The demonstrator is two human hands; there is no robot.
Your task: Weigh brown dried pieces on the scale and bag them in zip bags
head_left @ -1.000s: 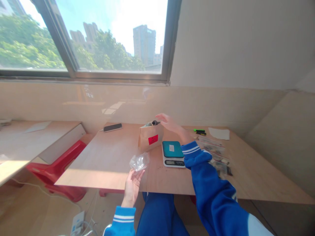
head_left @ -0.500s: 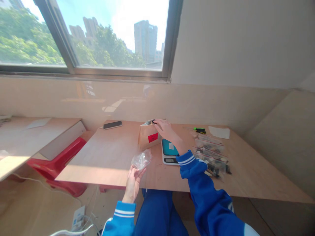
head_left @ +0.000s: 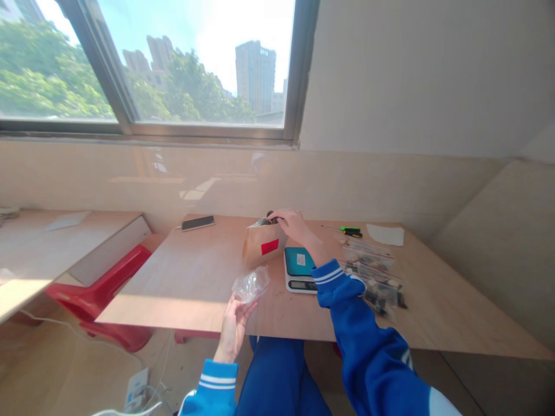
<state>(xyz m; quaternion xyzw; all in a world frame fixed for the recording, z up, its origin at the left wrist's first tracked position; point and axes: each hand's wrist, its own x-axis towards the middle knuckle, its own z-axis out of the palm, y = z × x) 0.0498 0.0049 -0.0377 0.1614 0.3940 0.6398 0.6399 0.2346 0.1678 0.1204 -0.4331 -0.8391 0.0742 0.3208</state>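
Note:
My left hand (head_left: 236, 320) is closed on the lower part of a clear plastic zip bag (head_left: 250, 286), held above the table's front edge. My right hand (head_left: 292, 222) reaches to the top of a brown paper bag (head_left: 255, 245) with a red label, its fingers bent together at the bag's mouth. Small dark pieces (head_left: 270, 215) show by the fingertips; what exactly the fingers grip is too small to make out. Under my right wrist stands a white kitchen scale (head_left: 299, 286) with a teal top.
Several filled zip bags (head_left: 377, 277) lie right of the scale. Behind them are green and black screwdrivers (head_left: 351, 231) and a white paper (head_left: 385, 234). A phone (head_left: 198, 223) lies at the back left. A red stool (head_left: 104, 294) stands between the tables.
My right hand has shifted slightly at the paper bag's mouth, and more dark pieces show there. My left hand keeps hold of the plastic bag, nearly still.

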